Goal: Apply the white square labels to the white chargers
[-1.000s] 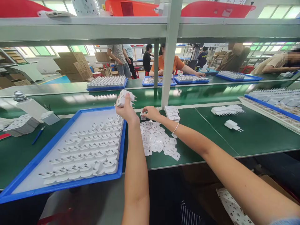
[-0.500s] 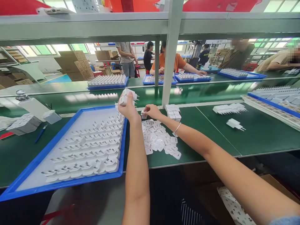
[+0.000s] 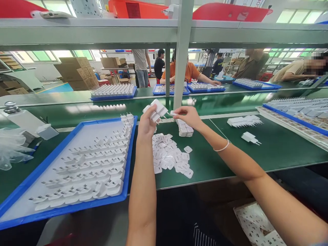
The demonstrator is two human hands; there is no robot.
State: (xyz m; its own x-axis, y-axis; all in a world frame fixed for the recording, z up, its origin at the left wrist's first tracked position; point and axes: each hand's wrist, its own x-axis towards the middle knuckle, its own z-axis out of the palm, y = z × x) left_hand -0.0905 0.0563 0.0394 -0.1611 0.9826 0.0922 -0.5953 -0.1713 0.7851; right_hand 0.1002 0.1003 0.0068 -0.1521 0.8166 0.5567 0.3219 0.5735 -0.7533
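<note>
My left hand point(image 3: 147, 124) is closed around white plug adapters point(image 3: 159, 108), their metal pins pointing down and right. Just right of them, my right hand point(image 3: 188, 116) pinches a small white piece point(image 3: 173, 113) between thumb and fingers. Below both hands lies a loose pile of flat white plates point(image 3: 167, 153) on the green table. A stack of white blocks point(image 3: 185, 129) stands under my right hand, partly hidden by it. To the left, rows of white adapters point(image 3: 84, 174) with pins up fill much of a blue-rimmed tray point(image 3: 130, 160).
On the right are a single adapter point(image 3: 249, 137), a row of adapters point(image 3: 243, 121) and a loaded blue tray point(image 3: 297, 119). A metal post point(image 3: 181, 58) rises behind my hands. Plastic bags point(image 3: 12, 147) lie far left. People sit across the bench.
My right hand has moved right and up from beside the pile and now holds a small white piece near the adapters. My left hand has turned the adapters. The camera view has shifted slightly.
</note>
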